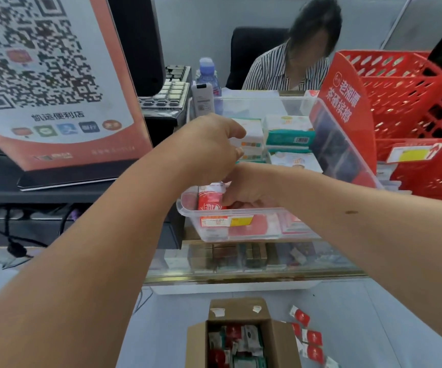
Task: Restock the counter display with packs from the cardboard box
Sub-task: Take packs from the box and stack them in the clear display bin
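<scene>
A clear plastic display tray [241, 229] sits at the counter's front edge with red packs inside. My right hand [251, 189] reaches into it and grips a red-and-white pack [210, 199] standing at the tray's left end. My left hand [211, 144] hovers just above and behind, its fingers loosely curled and holding nothing. On the floor below stands the open cardboard box [241, 333], holding several red, white and green packs. A few red packs [311, 338] lie on the floor to its right.
A QR-code sign [52, 83] stands at the left by a till keypad [172, 94]. Behind the tray lies a clear bin with tissue packs [288, 134]. Red baskets [410, 107] fill the right. A person in a striped shirt [286, 70] sits behind the counter.
</scene>
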Available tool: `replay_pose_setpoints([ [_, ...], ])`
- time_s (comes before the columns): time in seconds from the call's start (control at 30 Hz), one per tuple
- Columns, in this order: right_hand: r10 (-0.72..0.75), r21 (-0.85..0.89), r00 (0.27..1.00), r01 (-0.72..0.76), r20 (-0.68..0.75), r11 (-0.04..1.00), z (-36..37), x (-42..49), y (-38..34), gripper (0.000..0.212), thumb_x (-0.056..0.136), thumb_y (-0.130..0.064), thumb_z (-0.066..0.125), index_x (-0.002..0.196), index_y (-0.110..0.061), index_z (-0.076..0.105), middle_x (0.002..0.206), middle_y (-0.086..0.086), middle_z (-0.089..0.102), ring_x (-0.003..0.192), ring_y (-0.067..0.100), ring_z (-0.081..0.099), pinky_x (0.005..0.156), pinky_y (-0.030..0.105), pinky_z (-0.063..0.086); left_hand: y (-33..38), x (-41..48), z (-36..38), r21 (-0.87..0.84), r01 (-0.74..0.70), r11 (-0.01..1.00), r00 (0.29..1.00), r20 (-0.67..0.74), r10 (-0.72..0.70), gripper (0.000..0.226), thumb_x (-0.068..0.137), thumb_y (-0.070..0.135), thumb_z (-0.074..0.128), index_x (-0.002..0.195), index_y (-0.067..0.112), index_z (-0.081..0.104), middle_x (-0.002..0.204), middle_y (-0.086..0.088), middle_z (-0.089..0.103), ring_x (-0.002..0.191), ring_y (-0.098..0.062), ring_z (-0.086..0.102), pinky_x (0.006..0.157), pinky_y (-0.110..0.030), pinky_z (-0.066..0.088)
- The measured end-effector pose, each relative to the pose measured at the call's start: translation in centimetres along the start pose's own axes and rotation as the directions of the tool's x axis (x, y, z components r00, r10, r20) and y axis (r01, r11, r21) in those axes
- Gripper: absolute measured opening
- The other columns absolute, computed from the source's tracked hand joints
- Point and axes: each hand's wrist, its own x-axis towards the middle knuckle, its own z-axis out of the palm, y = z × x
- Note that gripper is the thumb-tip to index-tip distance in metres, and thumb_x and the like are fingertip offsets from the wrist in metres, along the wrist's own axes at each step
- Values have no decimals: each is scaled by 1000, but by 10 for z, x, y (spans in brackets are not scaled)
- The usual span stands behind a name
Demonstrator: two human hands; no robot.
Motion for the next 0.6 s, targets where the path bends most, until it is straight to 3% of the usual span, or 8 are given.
replay_pose_setpoints([
  [0.1, -71, -270, 996, 52, -58, 961, -4, -4, -6, 21, 91, -10, 62, 110, -9, 53, 91, 13, 64, 70, 21, 61, 72, 33, 58, -1, -3, -1, 11, -8, 1000, 1000, -22, 8, 39, 95, 24, 58, 132, 34, 56, 127, 0, 60, 113, -21, 60, 94, -39, 53],
  [0.13, -118, -365, 988, 75, -96, 928, -6, -5, -11, 11, 94, -9, 56, 103, -8, 51, 87, 11, 61, 69, 21, 58, 73, 34, 57, -1, -4, -1, 18, -11, 1000, 999, -35, 11, 39, 95, 24, 58, 132, 34, 57, 128, 0, 59, 114, -22, 60, 95, -39, 52],
  [0.17, -153, -421, 981, 90, -119, 902, -6, -7, -16, 4, 97, -8, 49, 101, -8, 50, 91, 12, 61, 75, 23, 58, 79, 35, 56, -1, -5, -1, 26, -12, 1000, 999, -46, 13, 38, 95, 24, 58, 132, 34, 57, 130, 0, 58, 114, -22, 59, 95, -39, 52],
  [0.23, -211, -531, 973, 129, -96, 838, -3, -5, -23, 22, 101, -8, 40, 117, -3, 55, 114, 17, 62, 101, 29, 60, 95, 40, 50, -2, -6, 0, 48, -16, 999, 998, -67, 19, 38, 96, 25, 57, 132, 34, 57, 131, 0, 58, 114, -24, 59, 95, -39, 52],
  [0.3, -223, -514, 974, 172, -40, 840, 0, 1, -26, 28, 103, -12, 41, 128, -4, 52, 116, 17, 62, 103, 31, 62, 89, 40, 53, -5, -5, 0, 56, -16, 998, 996, -91, 21, 37, 96, 25, 56, 132, 33, 58, 128, -1, 60, 113, -25, 60, 96, -39, 52],
  [0.4, -149, -333, 989, 142, 3, 932, 5, 9, -27, 10, 101, -22, 48, 105, -13, 50, 84, 12, 62, 66, 21, 63, 58, 28, 53, -9, -1, 0, 16, -23, 1000, 990, -138, 25, 35, 95, 23, 56, 129, 32, 60, 124, -3, 62, 114, -23, 60, 94, -41, 53],
  [0.5, -32, -248, 999, 39, 31, 968, 7, 12, -25, 17, 98, -31, 54, 95, -16, 48, 87, 11, 63, 71, 21, 64, 62, 27, 53, -11, 1, 1, 21, -19, 1000, 990, -139, 22, 36, 96, 21, 54, 130, 31, 60, 124, -3, 62, 114, -21, 60, 93, -41, 53],
  [0.6, -1, -213, 999, 12, 49, 977, 8, 18, -21, 18, 95, -31, 56, 101, -15, 50, 89, 11, 62, 68, 20, 62, 58, 26, 52, -13, 1, 5, 25, -11, 1000, 992, -124, 14, 37, 97, 17, 52, 131, 29, 60, 123, -4, 63, 112, -21, 62, 92, -39, 54],
])
